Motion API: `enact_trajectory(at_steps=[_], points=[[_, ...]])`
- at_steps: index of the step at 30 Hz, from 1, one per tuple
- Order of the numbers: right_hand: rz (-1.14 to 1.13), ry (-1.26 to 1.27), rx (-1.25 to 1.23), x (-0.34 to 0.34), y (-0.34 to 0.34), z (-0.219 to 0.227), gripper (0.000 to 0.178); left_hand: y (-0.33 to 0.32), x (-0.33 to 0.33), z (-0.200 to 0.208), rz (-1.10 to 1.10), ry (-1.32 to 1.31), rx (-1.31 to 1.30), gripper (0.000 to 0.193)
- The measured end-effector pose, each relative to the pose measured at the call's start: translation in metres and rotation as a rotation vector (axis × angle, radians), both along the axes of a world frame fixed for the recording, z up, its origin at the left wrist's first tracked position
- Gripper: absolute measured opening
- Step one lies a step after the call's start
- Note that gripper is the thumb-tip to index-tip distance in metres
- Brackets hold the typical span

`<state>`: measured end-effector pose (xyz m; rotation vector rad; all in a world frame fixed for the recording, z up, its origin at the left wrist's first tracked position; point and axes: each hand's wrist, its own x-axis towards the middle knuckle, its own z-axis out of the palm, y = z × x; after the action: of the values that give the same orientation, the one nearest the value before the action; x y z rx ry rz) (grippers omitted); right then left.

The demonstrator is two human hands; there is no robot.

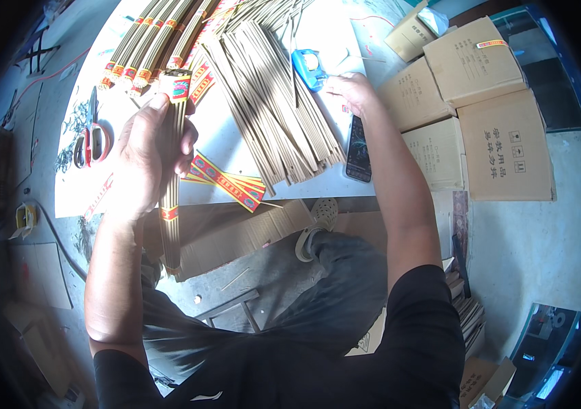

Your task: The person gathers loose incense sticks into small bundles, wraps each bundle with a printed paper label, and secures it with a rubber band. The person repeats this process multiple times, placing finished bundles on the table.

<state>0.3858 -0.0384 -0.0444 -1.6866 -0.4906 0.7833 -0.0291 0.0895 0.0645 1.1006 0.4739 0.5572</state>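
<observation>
My left hand [144, 150] is wrapped round an upright bundle of brown incense sticks [170, 235]. A red and yellow label band [180, 87] circles the bundle near its top, and another colored band shows lower down. At the blue tape dispenser [310, 70], my right hand [350, 92] has its fingers drawn together against the near end; whatever they pinch is too small to see. Loose incense sticks [270, 102] lie in a wide pile between my hands. Several red and yellow paper labels [229, 183] are fanned out near the table's front edge.
Finished bundles [147, 41] lie at the far left of the white table [72, 194]. Red-handled scissors [93, 140] rest left of my hand. A dark phone [359, 151] lies below my right wrist. Cardboard boxes [505, 146] stand to the right, and flattened cardboard [236, 238] lies below the table edge.
</observation>
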Motion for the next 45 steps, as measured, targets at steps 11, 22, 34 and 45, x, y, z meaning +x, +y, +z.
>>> enact_trajectory(at_steps=[11,22,34,45], points=[[0.019,-0.167,-0.192,0.006,-0.018,0.011,0.024,-0.002,0.002,0.003,-0.006,0.014,-0.002,0.05],[0.261,-0.025,0.26,-0.184,-0.08,0.155,0.018,-0.025,0.006,0.01,-0.178,0.065,0.144,0.046],[0.281,-0.287,0.41,-0.258,-0.078,0.156,0.012,-0.052,0.004,0.002,-0.291,0.086,0.31,0.045],[0.257,-0.562,0.544,-0.269,-0.069,0.138,0.012,-0.065,0.003,0.009,-0.226,0.117,0.543,0.033]])
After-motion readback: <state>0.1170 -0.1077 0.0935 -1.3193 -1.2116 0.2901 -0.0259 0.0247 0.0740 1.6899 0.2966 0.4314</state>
